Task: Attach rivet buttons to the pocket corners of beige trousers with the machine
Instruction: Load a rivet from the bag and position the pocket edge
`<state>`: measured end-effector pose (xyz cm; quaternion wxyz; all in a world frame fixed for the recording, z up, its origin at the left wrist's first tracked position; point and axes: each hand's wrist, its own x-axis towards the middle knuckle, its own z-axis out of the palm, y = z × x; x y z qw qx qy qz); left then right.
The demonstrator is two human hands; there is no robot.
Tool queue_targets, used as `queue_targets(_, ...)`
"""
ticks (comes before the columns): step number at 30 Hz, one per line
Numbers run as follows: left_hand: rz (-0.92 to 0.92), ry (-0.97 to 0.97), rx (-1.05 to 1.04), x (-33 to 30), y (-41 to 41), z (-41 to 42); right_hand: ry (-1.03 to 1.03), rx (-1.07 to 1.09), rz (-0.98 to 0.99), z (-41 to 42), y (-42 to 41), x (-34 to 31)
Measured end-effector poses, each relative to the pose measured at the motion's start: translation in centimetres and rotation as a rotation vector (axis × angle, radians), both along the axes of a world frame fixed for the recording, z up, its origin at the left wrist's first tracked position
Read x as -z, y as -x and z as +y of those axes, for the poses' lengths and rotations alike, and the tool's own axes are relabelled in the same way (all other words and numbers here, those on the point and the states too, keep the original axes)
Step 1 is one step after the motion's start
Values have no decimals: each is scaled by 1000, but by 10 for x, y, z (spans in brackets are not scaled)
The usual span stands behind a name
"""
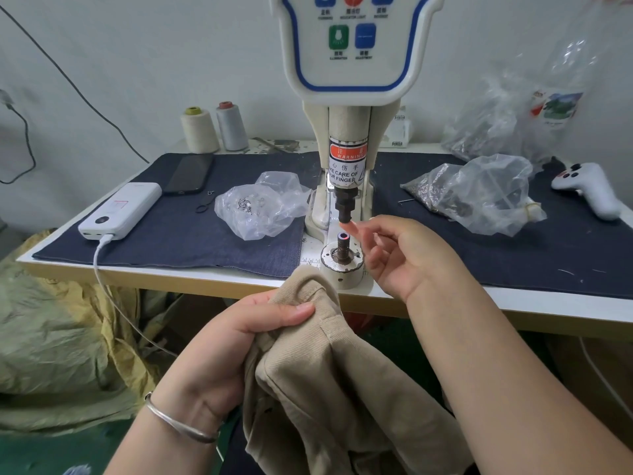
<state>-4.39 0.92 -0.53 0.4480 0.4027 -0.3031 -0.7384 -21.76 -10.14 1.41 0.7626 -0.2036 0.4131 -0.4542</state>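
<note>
Nearest the camera, the left hand [236,341] grips a bunched fold of the beige trousers [329,389], thumb [291,311] pressed flat across the ribbed cloth and the other fingers curled beneath it; a silver bangle [178,425] circles the wrist. The trousers hang below the table [513,303] edge, their raised fold just in front of the machine's [349,132] round base [342,265]. The right hand [404,255] reaches to the machine with forefinger [352,229] extended, its tip touching or nearly touching the upper punch [345,207], above the lower post [343,240]; the remaining fingers are loosely curled, and whether a rivet is pinched cannot be told. Beyond, on a dark cloth mat [191,234], lie a clear bag [263,204] of metal parts, a white power bank [120,210], a phone [191,173], another clear bag [479,197] and a white controller [589,190]. Two thread cones [214,126] stand by the wall.
</note>
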Motion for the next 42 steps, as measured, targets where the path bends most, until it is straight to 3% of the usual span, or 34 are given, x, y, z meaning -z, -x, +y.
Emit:
queue_targets(6,5,1,-3,-1,-1,0,-34,19,-109,-1,3,2)
queue_targets(24,-29,9,-48,-8,-8,3,62,-16,-58,10,8,4)
queue_targets(31,-9,37,-116,-15,-24,7,5,139,-69,29,15,5)
queue_targets(33,-13,47,-140,-15,-32,8,116,206,66,44,11,4)
queue_targets(36,-4,54,-179,-15,-45,12,517,120,325,69,-15,-4)
queue_targets(39,31,39,-202,-17,-58,14,875,-13,706,63,-64,-14)
queue_targets(42,44,22,-233,-19,-71,12,1102,-27,1067,20,-117,-18)
